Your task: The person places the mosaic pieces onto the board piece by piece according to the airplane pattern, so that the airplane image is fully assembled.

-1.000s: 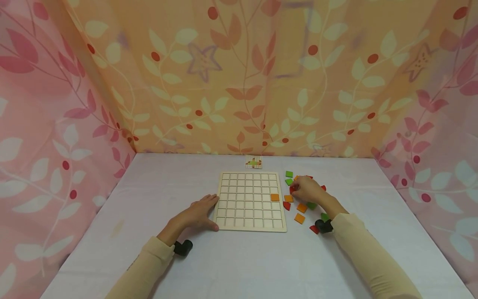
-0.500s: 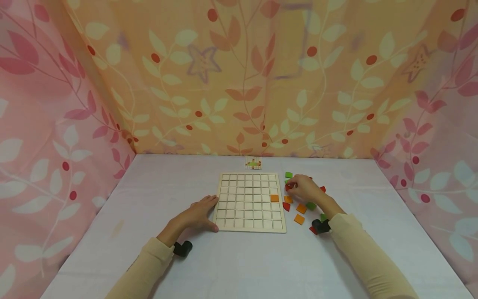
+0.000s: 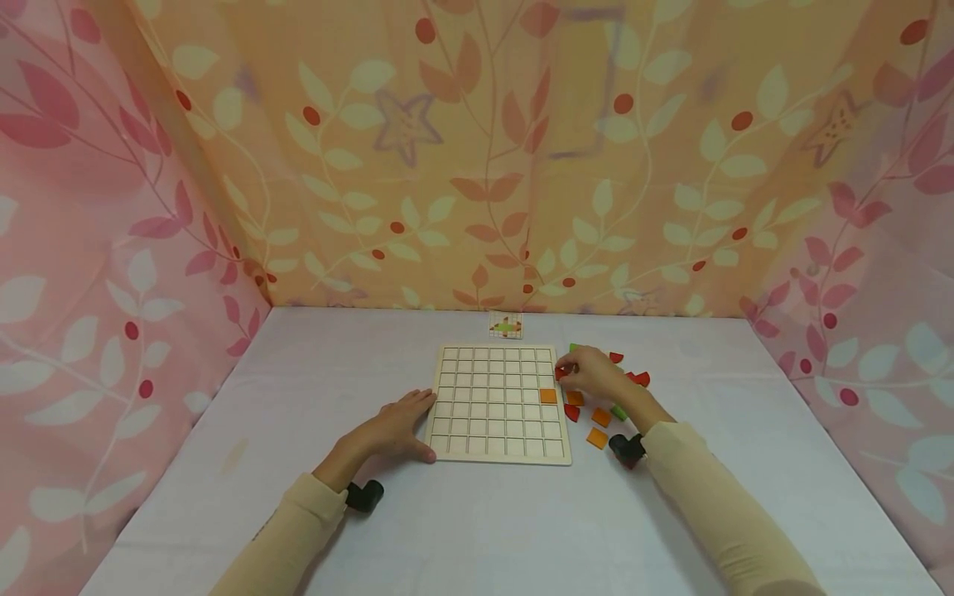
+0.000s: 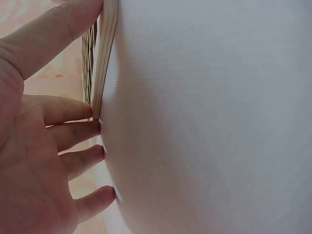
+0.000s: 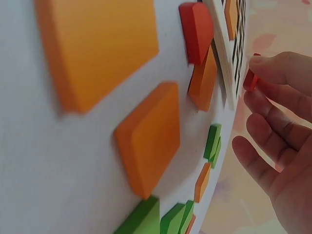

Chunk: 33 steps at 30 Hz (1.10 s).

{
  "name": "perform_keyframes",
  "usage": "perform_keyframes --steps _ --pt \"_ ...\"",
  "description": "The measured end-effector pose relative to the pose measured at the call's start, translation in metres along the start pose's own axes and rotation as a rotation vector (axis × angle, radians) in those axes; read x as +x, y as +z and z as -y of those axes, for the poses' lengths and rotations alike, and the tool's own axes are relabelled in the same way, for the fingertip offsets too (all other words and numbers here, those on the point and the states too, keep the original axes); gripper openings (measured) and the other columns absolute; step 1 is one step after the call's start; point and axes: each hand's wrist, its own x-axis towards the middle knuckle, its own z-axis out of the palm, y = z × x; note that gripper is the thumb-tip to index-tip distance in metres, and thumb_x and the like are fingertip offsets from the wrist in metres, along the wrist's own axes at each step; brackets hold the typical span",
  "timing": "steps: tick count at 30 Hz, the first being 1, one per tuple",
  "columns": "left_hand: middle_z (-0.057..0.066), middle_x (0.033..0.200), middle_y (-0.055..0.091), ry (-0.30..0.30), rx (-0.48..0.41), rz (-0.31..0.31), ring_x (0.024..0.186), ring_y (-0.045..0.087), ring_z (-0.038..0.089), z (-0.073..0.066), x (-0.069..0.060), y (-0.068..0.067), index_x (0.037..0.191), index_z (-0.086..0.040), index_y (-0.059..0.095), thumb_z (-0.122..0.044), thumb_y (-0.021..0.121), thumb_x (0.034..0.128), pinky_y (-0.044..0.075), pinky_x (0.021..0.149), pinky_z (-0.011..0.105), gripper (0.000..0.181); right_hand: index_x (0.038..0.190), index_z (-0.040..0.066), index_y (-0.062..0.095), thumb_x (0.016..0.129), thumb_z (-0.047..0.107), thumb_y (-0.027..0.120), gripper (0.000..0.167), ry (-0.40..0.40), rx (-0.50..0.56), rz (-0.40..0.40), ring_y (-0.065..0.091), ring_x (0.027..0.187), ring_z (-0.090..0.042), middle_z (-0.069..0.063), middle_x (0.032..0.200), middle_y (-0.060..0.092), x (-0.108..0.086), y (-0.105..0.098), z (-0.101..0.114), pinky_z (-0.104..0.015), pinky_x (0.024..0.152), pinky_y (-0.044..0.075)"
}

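Note:
A pale wooden grid board lies flat on the table, one orange square tile seated in a cell near its right side. My left hand touches the board's left edge, thumb and fingers spread; the left wrist view shows the board's side edge between thumb and fingertips. Between thumb and fingers my right hand pinches a red tile, raised at the board's right edge. Around that hand lie loose orange tiles, a red quarter-round tile and green tiles, some partly hidden beneath it.
A small pattern card lies behind the board. More red tiles are beyond the right wrist. White cloth covers the table, and patterned curtains enclose its back and sides.
My right hand has moved left from the loose tiles to the board's right edge, carrying the red tile. The left hand has stayed in place.

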Motion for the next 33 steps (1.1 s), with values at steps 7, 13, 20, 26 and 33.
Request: perform_keyframes --steps 7,13,20,26,33 --pt "0.014 0.161 0.027 0.006 -0.007 -0.006 0.150 0.018 0.036 0.000 0.000 0.000 0.152 -0.003 0.031 -0.035 0.086 0.0710 0.021 0.117 0.060 0.103 0.113 0.003 0.071 0.086 0.019 0.074 0.032 -0.037 -0.040 0.002 0.054 0.083 -0.018 -0.007 0.095 0.065 0.007 0.005 0.007 -0.028 0.073 0.048" --pt "0.015 0.161 0.027 0.004 -0.019 -0.007 0.151 0.018 0.035 0.000 0.000 0.000 0.152 -0.003 0.032 -0.034 0.087 0.0708 0.020 0.118 0.059 0.102 0.112 0.003 0.072 0.086 0.017 0.074 0.030 -0.037 -0.039 0.019 0.053 0.085 -0.019 -0.008 0.097 0.066 0.012 0.008 0.013 -0.031 0.076 0.048" --pt "0.013 0.161 0.026 -0.001 -0.014 -0.010 0.151 0.017 0.034 -0.001 0.000 0.000 0.152 -0.005 0.031 -0.035 0.086 0.0706 0.020 0.119 0.058 0.103 0.110 0.005 0.072 0.086 0.018 0.073 0.028 -0.016 -0.073 0.038 0.055 0.084 -0.018 -0.005 0.095 0.066 0.018 0.013 0.018 -0.034 0.079 0.051" --pt "0.014 0.161 0.027 -0.004 -0.016 -0.009 0.151 0.017 0.035 -0.003 -0.003 -0.002 0.152 -0.004 0.031 -0.034 0.087 0.0706 0.020 0.119 0.059 0.103 0.108 0.005 0.073 0.086 0.018 0.073 0.025 -0.020 -0.097 0.043 0.055 0.084 -0.018 -0.005 0.095 0.067 0.019 0.015 0.020 -0.035 0.080 0.051" --pt "0.013 0.161 0.027 -0.007 -0.014 -0.012 0.151 0.018 0.034 -0.003 -0.002 -0.001 0.152 -0.004 0.032 -0.035 0.086 0.0713 0.020 0.119 0.058 0.102 0.107 0.004 0.074 0.086 0.016 0.073 0.024 -0.012 -0.086 0.051 0.057 0.086 -0.019 -0.007 0.097 0.067 0.019 0.015 0.021 -0.036 0.082 0.052"
